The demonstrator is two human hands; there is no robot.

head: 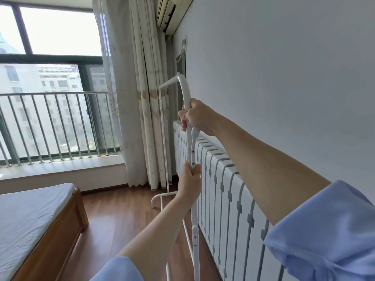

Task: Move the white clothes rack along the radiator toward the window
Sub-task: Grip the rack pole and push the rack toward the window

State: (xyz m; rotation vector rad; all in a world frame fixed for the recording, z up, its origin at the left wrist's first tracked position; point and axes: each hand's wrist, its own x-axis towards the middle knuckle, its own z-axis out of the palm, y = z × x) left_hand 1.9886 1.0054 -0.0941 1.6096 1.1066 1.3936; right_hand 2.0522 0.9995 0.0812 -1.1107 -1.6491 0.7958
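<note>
The white clothes rack [185, 89] stands on the wooden floor, close beside the white radiator [219, 179] on the right wall. Its near upright pole runs from the bottom of the view up to a curved top bar; a thin far upright and a curved foot show near the curtain. My right hand [195, 118] is closed around the pole just below the curve. My left hand [189, 182] grips the same pole lower down. The window [52, 82] with its metal railing fills the far left.
Long beige curtains [140, 98] hang in the corner between the window and the radiator, just beyond the rack's far end. A bed with a wooden frame [50, 230] sits at lower left. An air conditioner [172, 13] is mounted high on the wall. Wooden floor lies between bed and rack.
</note>
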